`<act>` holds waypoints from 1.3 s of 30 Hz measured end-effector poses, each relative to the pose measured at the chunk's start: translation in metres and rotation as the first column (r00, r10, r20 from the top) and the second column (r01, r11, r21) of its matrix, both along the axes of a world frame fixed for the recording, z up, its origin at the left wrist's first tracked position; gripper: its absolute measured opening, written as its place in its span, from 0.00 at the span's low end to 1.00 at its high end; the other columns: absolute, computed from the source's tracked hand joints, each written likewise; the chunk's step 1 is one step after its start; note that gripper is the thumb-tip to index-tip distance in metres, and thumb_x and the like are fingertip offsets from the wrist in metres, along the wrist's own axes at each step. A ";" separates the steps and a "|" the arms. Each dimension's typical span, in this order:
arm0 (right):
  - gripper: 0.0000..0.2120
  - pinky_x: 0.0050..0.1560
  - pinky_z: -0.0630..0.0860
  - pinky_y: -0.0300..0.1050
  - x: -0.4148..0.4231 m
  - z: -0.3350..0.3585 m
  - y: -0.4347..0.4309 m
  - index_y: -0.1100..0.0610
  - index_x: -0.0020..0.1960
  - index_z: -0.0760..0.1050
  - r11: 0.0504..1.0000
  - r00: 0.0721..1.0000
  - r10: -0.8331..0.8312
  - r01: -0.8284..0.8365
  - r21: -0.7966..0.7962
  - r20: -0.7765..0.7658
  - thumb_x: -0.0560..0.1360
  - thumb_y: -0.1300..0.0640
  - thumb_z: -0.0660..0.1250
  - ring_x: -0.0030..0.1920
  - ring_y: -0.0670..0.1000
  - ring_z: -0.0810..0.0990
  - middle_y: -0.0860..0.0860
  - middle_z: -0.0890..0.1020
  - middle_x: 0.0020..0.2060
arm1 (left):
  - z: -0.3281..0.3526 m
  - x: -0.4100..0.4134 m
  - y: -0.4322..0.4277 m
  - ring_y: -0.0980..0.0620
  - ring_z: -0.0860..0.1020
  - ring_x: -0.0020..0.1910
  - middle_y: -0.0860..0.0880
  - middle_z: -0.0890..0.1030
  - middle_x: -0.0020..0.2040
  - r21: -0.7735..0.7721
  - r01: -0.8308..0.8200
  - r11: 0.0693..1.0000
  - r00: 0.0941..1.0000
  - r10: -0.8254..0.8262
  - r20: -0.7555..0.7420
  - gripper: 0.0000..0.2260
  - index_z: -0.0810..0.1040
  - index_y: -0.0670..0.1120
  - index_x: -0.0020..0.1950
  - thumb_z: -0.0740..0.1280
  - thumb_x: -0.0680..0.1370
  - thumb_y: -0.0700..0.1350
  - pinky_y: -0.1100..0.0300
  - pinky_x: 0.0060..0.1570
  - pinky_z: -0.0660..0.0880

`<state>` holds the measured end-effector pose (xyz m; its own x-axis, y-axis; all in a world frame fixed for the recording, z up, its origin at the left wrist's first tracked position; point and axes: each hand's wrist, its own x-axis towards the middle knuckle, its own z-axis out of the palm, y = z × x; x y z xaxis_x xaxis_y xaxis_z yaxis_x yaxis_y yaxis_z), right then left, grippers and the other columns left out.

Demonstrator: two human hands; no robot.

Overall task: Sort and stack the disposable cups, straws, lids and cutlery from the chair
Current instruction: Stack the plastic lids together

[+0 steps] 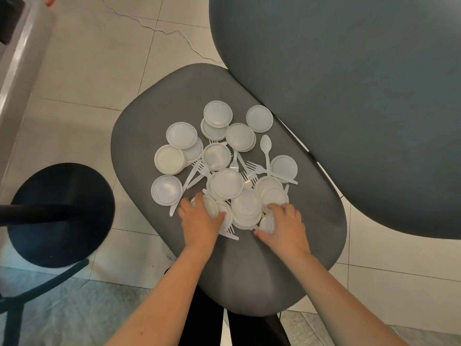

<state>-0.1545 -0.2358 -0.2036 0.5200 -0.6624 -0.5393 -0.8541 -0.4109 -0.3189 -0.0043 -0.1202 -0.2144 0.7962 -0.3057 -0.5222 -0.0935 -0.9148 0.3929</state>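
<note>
Head view: gripping nearest lids (212, 208) with curled left hand (202, 221) and right hand (287, 224); forks (252, 166) lying toward twelve o'clock.

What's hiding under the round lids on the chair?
White forks poke out from under the lids, lying on the chair seat. Their covered parts, and anything else beneath, are hidden.

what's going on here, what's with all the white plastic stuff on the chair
A person is sorting white plastic lids and cutlery heaped on a grey chair seat. The left hand curls round lids at the near edge of the pile, and the right hand pinches another lid beside it. Most lids lie loose or overlapping, with forks and a spoon mixed in; nothing is neatly stacked yet.
</note>
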 end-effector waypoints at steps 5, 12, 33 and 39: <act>0.31 0.62 0.69 0.48 0.015 0.015 -0.025 0.52 0.65 0.71 0.991 0.981 -0.120 0.128 -0.043 0.149 0.66 0.46 0.76 0.63 0.55 0.66 0.52 0.69 0.61 | 0.009 0.007 -0.005 0.42 0.64 0.66 0.43 0.65 0.65 -0.081 -0.026 0.996 0.998 0.031 0.059 0.29 0.66 0.48 0.70 0.72 0.71 0.49 0.48 0.63 0.70; 0.32 0.63 0.69 0.51 0.047 0.012 -0.051 0.51 0.67 0.68 0.999 0.994 -0.052 0.052 0.002 0.101 0.67 0.44 0.74 0.65 0.55 0.65 0.53 0.68 0.62 | 0.008 -0.013 -0.008 0.42 0.57 0.72 0.41 0.58 0.73 0.026 0.306 0.952 0.949 -0.307 0.077 0.36 0.58 0.49 0.75 0.70 0.73 0.56 0.52 0.69 0.60; 0.49 0.60 0.74 0.52 0.053 0.004 -0.068 0.44 0.77 0.50 0.958 0.956 0.267 -0.249 0.142 -0.124 0.65 0.57 0.75 0.70 0.58 0.58 0.53 0.54 0.70 | 0.022 0.024 -0.080 0.41 0.60 0.69 0.40 0.58 0.72 0.110 0.760 0.641 0.613 -0.763 0.205 0.35 0.56 0.54 0.76 0.69 0.74 0.45 0.49 0.64 0.66; 0.49 0.59 0.73 0.50 0.059 0.007 -0.074 0.44 0.77 0.49 0.928 0.916 0.363 -0.338 0.159 -0.172 0.66 0.61 0.74 0.68 0.59 0.61 0.55 0.56 0.69 | 0.009 0.040 -0.098 0.39 0.57 0.72 0.39 0.52 0.76 0.362 0.871 0.333 0.344 -0.938 0.035 0.35 0.53 0.53 0.77 0.67 0.75 0.42 0.46 0.65 0.66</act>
<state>-0.0951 -0.3094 -0.1965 0.5832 -0.3788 -0.7186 -0.7127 -0.6632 -0.2288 0.0361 -0.2178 -0.2056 0.1913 -0.7995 -0.5694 -0.9667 -0.2538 0.0316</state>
